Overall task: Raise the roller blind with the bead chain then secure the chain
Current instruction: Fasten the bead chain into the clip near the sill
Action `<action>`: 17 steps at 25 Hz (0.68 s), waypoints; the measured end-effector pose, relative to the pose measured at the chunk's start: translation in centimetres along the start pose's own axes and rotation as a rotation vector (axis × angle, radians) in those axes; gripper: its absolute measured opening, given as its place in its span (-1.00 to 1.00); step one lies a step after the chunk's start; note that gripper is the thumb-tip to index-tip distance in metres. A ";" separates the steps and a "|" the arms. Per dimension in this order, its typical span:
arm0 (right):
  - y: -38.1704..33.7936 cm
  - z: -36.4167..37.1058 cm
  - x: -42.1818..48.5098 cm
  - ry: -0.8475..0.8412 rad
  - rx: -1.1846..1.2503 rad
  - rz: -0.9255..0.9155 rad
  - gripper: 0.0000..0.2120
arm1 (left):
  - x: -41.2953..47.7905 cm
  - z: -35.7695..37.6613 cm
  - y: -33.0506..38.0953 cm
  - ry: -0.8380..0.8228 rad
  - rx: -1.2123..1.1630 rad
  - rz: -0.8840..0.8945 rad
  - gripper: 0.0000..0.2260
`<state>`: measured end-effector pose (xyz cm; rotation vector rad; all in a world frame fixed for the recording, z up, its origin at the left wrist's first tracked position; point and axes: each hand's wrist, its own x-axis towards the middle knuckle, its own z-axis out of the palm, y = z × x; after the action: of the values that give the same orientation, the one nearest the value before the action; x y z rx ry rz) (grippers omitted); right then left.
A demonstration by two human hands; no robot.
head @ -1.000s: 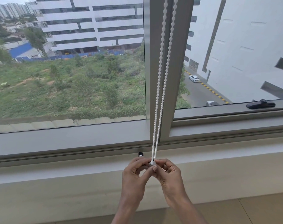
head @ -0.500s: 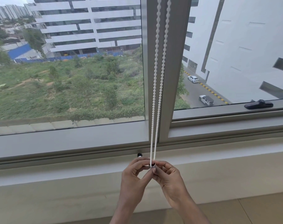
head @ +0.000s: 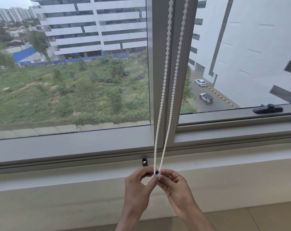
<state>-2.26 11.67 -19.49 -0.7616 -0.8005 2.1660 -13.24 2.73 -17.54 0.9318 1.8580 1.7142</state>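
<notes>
A person's two hands meet at the bottom of a white bead chain (head: 164, 84) in front of a window, seen from a head-worn camera. The chain hangs in two strands down the face of the grey window post (head: 158, 47), the strands apart at the top of the view and drawing together towards the bottom, where the loop ends just below the lower edge of the window frame (head: 74, 147), over the pale sill ledge (head: 58, 175). There the left hand (head: 138, 190) and the right hand (head: 176, 189) pinch from either side a small white fitting (head: 157, 172) with a dark centre at the foot of the loop, thumbs and forefingers closed narrowly on it, the other fingers curled. What kind of fitting it is cannot be told. A small dark stud (head: 144, 162) stands on the ledge at the foot of the frame, just left of the chain and just above the left hand's fingers. A black window handle (head: 267, 108) lies on the right-hand sash rail, well apart from the hands. Beyond the glass lie a green plot, white office blocks and two white cars (head: 206, 98) on a road.
</notes>
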 end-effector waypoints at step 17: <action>-3.6 2.8 -0.3 -0.052 -1.127 -0.399 -0.84 | -0.5 0.4 -0.3 0.085 0.146 0.171 -0.55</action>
<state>-2.60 12.66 -15.03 -0.9336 -2.0417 1.2552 -12.65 2.66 -17.98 1.1201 2.0329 1.7593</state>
